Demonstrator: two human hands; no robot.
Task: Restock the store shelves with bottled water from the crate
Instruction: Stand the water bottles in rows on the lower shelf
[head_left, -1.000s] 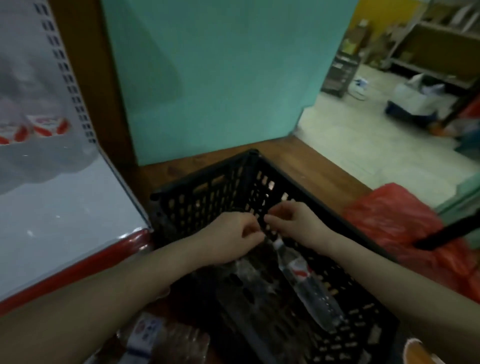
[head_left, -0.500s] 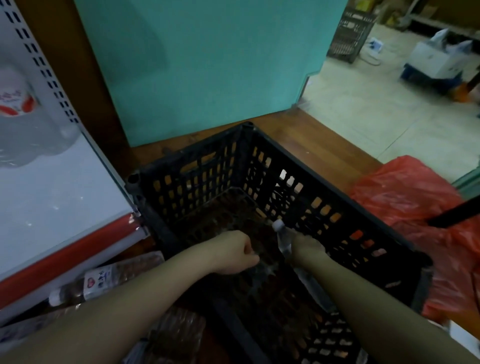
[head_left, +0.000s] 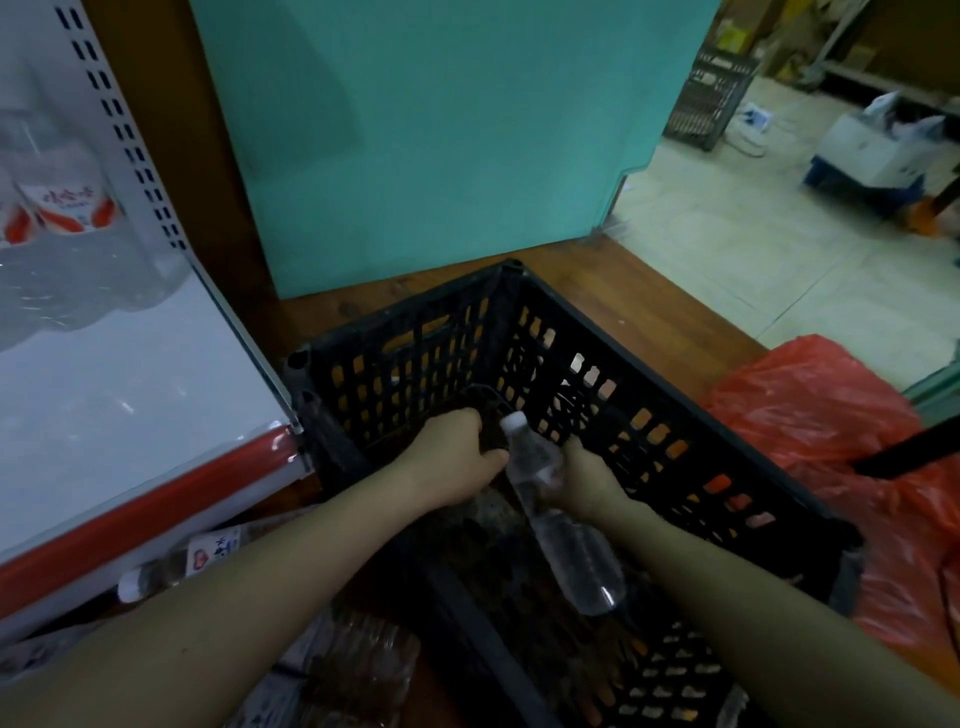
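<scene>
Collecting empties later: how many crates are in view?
2. The near crate sits in front on the wooden floor; the far crate stands at the back on the tiled floor. Others may be hidden.

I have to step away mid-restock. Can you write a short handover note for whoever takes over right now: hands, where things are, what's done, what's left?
Right hand grips a water bottle inside the black crate.
Left hand is curled beside the bottle's cap; I cannot tell whether it holds anything.
Done: the shelf on the left already carries bottles at its back.
Left: lift this bottle out and stand it on the shelf. A loose bottle lies under the shelf edge.
</scene>
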